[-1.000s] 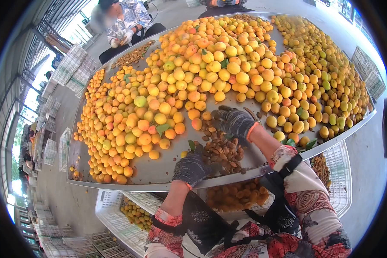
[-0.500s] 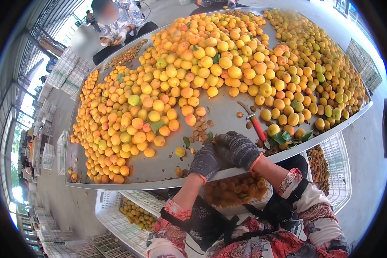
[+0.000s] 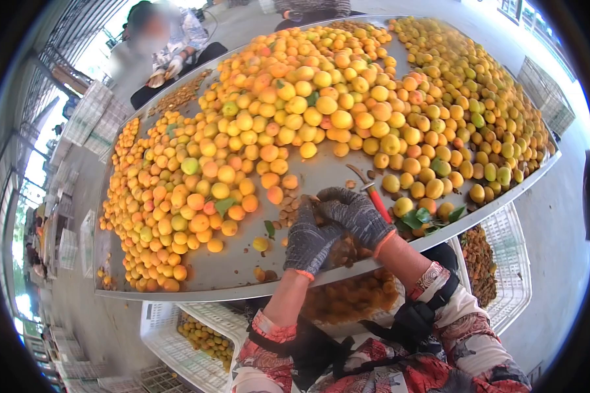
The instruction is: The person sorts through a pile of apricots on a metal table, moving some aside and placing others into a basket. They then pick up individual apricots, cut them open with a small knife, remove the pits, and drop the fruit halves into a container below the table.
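Note:
My left hand (image 3: 307, 241), in a grey knit glove with an orange cuff, is closed near the table's front edge. Its fingertips meet those of my right hand (image 3: 355, 215), gloved alike and also closed. Whatever sits between the fingers is too small and hidden to name. Brown pits (image 3: 288, 211) lie just beyond my left hand. A red-handled tool with a curved blade (image 3: 376, 200) rests beside my right hand, partly covered by it. Orange-yellow apricots (image 3: 295, 98) are heaped over the metal table (image 3: 233, 262). Green leaves (image 3: 418, 217) lie to the right.
Below the table edge stand a white crate (image 3: 160, 331) with apricots, a crate (image 3: 514, 275) with brown-orange pieces, and a container of orange halves (image 3: 351, 298). A person (image 3: 170, 39) sits across the table, another person's arms (image 3: 311, 8) beside. Crates (image 3: 95, 114) are stacked left.
Both hands have moved slightly up the table, away from its front edge, still together. My right hand now covers part of the red handle. The whole view has shifted a little.

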Motion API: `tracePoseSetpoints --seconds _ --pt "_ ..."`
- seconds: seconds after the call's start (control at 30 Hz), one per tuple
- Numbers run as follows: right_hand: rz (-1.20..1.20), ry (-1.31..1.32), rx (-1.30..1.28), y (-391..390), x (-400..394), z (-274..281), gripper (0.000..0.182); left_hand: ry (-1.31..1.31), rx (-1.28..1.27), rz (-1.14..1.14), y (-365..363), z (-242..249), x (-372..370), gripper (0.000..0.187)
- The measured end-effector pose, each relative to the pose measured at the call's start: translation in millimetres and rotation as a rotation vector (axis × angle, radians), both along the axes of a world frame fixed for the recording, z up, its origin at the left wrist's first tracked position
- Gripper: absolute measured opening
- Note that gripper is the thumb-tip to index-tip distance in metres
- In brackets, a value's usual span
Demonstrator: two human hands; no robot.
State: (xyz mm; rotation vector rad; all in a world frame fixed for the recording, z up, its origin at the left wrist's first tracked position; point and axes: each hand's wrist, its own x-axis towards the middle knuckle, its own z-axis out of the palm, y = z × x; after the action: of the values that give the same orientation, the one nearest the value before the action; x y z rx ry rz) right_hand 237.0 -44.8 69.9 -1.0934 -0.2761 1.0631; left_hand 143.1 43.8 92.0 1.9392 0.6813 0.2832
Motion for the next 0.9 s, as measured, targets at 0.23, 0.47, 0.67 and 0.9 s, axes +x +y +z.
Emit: tracePoseSetpoints --seconds 0.23,0.47,0.67,0.9 --pt "-0.213 -0.194 -0.039 -112 19 76 0.032 -0.312 -0.047 -0.191 -99 27 39 0.058" --pt "-0.466 -0.485 -0.447 -319 37 64 0.031 -0.332 -0.264 -0.545 -294 -18 81 0.079" --pt "-0.274 -0.934 -1.245 -463 66 -43 0.037 -0.290 0.112 -0.855 -337 -50 63 0.076" --pt "-0.385 -0.768 -0.525 -299 46 33 0.022 -0.432 0.199 -0.532 -201 12 42 0.047"
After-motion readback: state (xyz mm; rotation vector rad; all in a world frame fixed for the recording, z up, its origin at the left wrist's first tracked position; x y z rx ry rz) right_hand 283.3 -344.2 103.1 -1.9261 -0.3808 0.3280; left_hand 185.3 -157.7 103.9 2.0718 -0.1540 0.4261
